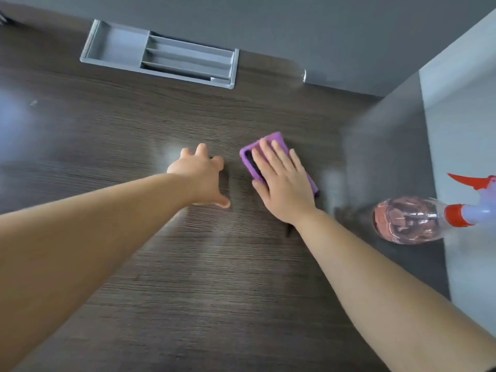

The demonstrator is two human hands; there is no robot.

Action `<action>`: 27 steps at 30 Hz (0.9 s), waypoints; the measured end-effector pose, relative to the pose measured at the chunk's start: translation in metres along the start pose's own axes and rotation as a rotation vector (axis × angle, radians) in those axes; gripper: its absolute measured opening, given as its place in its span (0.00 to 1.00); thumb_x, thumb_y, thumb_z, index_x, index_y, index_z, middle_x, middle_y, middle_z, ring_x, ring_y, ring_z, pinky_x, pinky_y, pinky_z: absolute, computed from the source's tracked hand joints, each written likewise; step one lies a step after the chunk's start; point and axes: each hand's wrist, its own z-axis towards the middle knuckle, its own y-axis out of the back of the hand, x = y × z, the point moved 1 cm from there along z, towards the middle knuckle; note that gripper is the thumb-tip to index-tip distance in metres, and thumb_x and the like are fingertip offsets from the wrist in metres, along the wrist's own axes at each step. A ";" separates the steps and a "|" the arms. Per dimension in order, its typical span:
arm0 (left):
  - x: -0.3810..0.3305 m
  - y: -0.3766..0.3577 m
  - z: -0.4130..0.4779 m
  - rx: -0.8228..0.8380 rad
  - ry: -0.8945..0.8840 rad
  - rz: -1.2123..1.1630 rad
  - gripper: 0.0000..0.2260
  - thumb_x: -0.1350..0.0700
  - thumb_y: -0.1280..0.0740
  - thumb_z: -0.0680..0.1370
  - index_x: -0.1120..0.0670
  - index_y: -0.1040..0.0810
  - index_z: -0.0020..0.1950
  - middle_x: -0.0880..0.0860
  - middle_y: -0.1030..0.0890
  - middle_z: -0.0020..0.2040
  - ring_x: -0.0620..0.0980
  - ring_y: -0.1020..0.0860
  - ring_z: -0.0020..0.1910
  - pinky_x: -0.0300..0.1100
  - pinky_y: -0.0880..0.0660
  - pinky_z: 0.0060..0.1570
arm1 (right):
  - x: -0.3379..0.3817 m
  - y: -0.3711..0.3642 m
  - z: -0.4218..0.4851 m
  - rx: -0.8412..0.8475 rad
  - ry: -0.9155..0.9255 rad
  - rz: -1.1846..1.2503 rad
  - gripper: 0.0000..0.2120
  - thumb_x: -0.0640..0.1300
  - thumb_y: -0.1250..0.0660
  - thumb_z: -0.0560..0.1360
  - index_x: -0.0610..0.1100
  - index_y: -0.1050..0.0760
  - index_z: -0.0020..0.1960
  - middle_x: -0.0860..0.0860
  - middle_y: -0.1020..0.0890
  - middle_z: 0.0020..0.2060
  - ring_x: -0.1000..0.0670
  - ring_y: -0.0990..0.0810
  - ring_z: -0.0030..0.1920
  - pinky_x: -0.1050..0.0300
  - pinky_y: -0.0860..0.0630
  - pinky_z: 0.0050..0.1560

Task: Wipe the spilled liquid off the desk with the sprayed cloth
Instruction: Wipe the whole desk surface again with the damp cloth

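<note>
Wiping underway: right hand flat, fingers straight, pressing purple cloth onto surface. Left hand braced, fingers spread, holding nothing. Spill not discernible; remainder unclear.

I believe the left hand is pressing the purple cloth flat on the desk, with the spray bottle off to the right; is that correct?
Not quite: the head view shows the right hand pressing the purple cloth flat on the desk. The left hand rests on bare wood beside it, holding nothing. The spray bottle is indeed off to the right.
</note>
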 end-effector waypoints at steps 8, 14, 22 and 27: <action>0.023 0.018 0.035 -0.106 0.060 0.038 0.51 0.32 0.26 0.58 0.46 0.46 0.74 0.53 0.44 0.71 0.57 0.45 0.71 0.56 0.34 0.64 | -0.065 0.009 0.049 -0.106 -0.836 0.068 0.27 0.53 0.50 0.82 0.47 0.49 0.78 0.48 0.49 0.78 0.45 0.53 0.77 0.42 0.53 0.75; 0.028 0.015 0.041 -0.060 0.067 0.019 0.56 0.32 0.26 0.57 0.44 0.53 0.76 0.53 0.50 0.75 0.58 0.48 0.73 0.62 0.39 0.67 | -0.032 0.005 0.042 0.032 0.071 -0.017 0.27 0.55 0.52 0.80 0.46 0.42 0.76 0.47 0.41 0.76 0.45 0.44 0.76 0.43 0.47 0.73; 0.027 0.016 0.046 -0.053 0.072 0.020 0.55 0.32 0.25 0.57 0.45 0.50 0.76 0.54 0.47 0.73 0.59 0.47 0.71 0.64 0.37 0.66 | -0.051 0.011 0.112 -0.043 -0.846 0.064 0.29 0.55 0.51 0.81 0.47 0.54 0.79 0.48 0.53 0.78 0.46 0.57 0.77 0.42 0.57 0.75; 0.028 0.015 0.046 -0.058 0.060 0.012 0.56 0.33 0.25 0.57 0.46 0.50 0.76 0.55 0.47 0.73 0.59 0.48 0.71 0.65 0.39 0.66 | -0.010 0.007 0.090 0.067 0.069 -0.024 0.28 0.57 0.52 0.81 0.47 0.49 0.78 0.48 0.48 0.77 0.47 0.52 0.77 0.43 0.54 0.75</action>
